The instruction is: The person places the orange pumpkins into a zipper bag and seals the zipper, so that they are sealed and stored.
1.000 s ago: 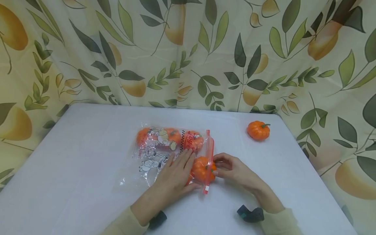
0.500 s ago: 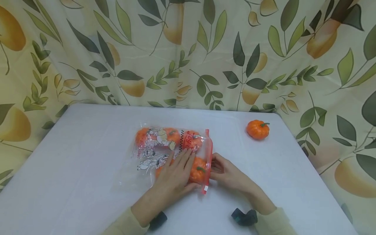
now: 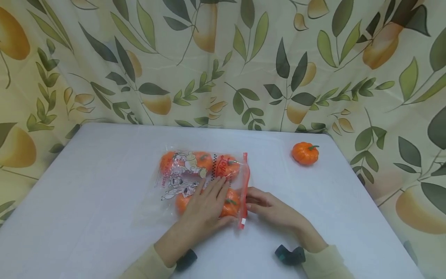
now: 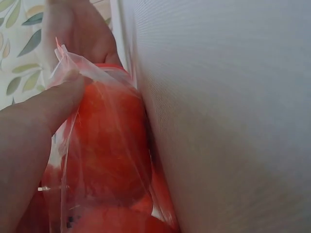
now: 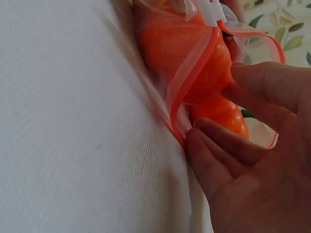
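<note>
Another pumpkin (image 3: 230, 207) is slipping fully into the bag (image 3: 246, 172), right hand (image 3: 271, 206) keeping fingers parted, left hand (image 3: 205, 205) resting with fingers straight.

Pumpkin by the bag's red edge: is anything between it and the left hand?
Yes: the clear plastic bag. Its top layer covers that pumpkin, and the left hand rests on the outside.

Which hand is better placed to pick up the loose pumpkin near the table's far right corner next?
Probably the right hand: it is nearer the loose pumpkin, just beside the red bag edge, while the left hand rests on the bag, farther away.
</note>
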Available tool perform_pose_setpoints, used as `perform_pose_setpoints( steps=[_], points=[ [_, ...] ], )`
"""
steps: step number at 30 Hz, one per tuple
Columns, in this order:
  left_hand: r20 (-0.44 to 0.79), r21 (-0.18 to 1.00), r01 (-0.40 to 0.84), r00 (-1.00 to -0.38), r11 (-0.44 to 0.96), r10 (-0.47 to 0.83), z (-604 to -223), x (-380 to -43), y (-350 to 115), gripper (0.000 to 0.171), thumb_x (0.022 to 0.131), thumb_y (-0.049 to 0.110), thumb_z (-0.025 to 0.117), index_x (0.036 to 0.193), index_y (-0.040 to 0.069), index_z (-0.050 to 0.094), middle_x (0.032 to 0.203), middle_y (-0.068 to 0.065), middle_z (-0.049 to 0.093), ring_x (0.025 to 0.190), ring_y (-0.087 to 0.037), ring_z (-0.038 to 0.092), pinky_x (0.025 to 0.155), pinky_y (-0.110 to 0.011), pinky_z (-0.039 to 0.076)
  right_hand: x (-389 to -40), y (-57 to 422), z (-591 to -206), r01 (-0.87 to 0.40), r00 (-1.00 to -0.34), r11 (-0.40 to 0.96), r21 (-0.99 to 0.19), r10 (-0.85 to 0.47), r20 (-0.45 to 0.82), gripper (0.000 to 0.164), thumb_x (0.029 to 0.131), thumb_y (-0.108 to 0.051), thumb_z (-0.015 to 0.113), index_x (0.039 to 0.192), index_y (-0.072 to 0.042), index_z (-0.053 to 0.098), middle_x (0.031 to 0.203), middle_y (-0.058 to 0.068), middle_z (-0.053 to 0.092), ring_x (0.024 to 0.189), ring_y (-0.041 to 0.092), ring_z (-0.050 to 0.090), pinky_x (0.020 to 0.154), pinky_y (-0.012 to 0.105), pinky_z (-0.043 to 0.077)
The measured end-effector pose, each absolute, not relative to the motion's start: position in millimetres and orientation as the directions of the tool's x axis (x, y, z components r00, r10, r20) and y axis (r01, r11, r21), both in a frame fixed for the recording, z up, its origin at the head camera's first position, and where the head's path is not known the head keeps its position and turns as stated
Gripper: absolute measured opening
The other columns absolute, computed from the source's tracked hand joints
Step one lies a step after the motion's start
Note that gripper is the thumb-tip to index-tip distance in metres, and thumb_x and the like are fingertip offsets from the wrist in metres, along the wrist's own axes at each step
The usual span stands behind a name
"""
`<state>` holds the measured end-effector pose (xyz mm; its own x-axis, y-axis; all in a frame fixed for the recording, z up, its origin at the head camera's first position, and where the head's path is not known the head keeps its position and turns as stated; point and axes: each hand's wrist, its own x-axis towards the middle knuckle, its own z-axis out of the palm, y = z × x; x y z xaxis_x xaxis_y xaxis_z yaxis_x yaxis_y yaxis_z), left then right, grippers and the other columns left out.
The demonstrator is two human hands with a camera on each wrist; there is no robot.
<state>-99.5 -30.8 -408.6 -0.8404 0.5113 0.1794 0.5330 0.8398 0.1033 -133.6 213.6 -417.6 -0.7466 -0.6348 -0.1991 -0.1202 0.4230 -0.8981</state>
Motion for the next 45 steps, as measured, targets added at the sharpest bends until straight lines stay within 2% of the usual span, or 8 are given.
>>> perform_pose_setpoints(
  steps=[4,8,12,18,23,28,36,45],
  points=[
    [0.172,0.099,0.528,-0.844,0.843,0.509,-409,-100,-33,0.096,0.084,0.072,0.058,0.153,0.010,0.036,0.159,-0.007,0.038,0.148,-0.025,0.034,0.125,-0.054,0.016,-132,209,-416,-0.173,-0.737,0.477,-0.862,-0.643,-0.208,0.043,0.102,-0.021,0.052,0.145,-0.025,0.049,0.154,0.001,0.043,0.141,0.027,0.042,0.115,0.049,0.038],
    [0.179,0.109,0.531,-0.842,0.840,0.509,-410,-100,-35,0.096,0.084,0.073,0.057,0.153,0.009,0.037,0.158,-0.008,0.039,0.148,-0.025,0.035,0.125,-0.053,0.015,-131,207,-415,-0.175,-0.738,0.508,-0.844,-0.635,-0.229,0.045,0.102,-0.021,0.053,0.147,-0.024,0.047,0.157,0.003,0.038,0.143,0.027,0.039,0.116,0.048,0.037],
    [0.179,0.129,0.527,-0.845,0.840,0.503,-411,-100,-36,0.096,0.083,0.074,0.056,0.153,0.010,0.037,0.158,-0.007,0.040,0.148,-0.025,0.035,0.124,-0.055,0.016,-134,210,-415,-0.128,-0.755,0.481,-0.867,-0.614,-0.230,0.051,0.101,-0.023,0.055,0.150,-0.020,0.042,0.156,0.005,0.042,0.143,0.031,0.042,0.113,0.048,0.042],
    [0.167,0.116,0.523,-0.848,0.844,0.503,-412,-99,-35,0.094,0.085,0.073,0.055,0.153,0.011,0.037,0.159,-0.007,0.039,0.148,-0.025,0.035,0.124,-0.055,0.017,-141,226,-407,-0.142,-0.802,0.462,-0.875,-0.572,-0.173,0.046,0.101,-0.024,0.056,0.146,-0.017,0.048,0.151,0.008,0.049,0.140,0.034,0.045,0.110,0.042,0.046],
    [0.156,0.108,0.520,-0.851,0.847,0.502,-411,-100,-32,0.093,0.085,0.072,0.057,0.152,0.011,0.038,0.158,-0.006,0.039,0.148,-0.025,0.036,0.124,-0.055,0.019,-147,245,-397,-0.166,-0.879,0.555,-0.815,-0.458,-0.134,0.042,0.100,-0.024,0.057,0.141,-0.012,0.053,0.144,0.010,0.055,0.137,0.032,0.049,0.108,0.049,0.047],
    [0.166,0.107,0.522,-0.849,0.846,0.503,-410,-99,-33,0.092,0.084,0.071,0.059,0.151,0.011,0.039,0.157,-0.006,0.041,0.147,-0.025,0.036,0.123,-0.055,0.020,-154,262,-388,-0.176,-0.923,0.623,-0.762,-0.374,-0.093,0.041,0.100,-0.019,0.058,0.139,-0.007,0.053,0.141,0.015,0.058,0.135,0.035,0.050,0.105,0.053,0.047],
    [0.128,0.146,0.514,-0.857,0.845,0.499,-408,-98,-32,0.096,0.083,0.071,0.059,0.154,0.012,0.034,0.160,-0.006,0.036,0.150,-0.024,0.031,0.125,-0.054,0.016,-167,281,-377,-0.216,-0.955,0.708,-0.673,-0.297,-0.006,0.038,0.101,-0.019,0.056,0.134,-0.001,0.055,0.135,0.021,0.058,0.127,0.038,0.054,0.104,0.057,0.046],
    [0.142,0.135,0.527,-0.848,0.839,0.510,-404,-97,-33,0.095,0.082,0.070,0.063,0.153,0.012,0.035,0.160,-0.006,0.036,0.149,-0.024,0.032,0.124,-0.055,0.018,-182,297,-373,-0.234,-0.970,0.782,-0.578,-0.226,0.086,0.033,0.099,-0.013,0.056,0.130,0.001,0.056,0.135,0.024,0.055,0.129,0.044,0.050,0.102,0.060,0.045]
  ],
)
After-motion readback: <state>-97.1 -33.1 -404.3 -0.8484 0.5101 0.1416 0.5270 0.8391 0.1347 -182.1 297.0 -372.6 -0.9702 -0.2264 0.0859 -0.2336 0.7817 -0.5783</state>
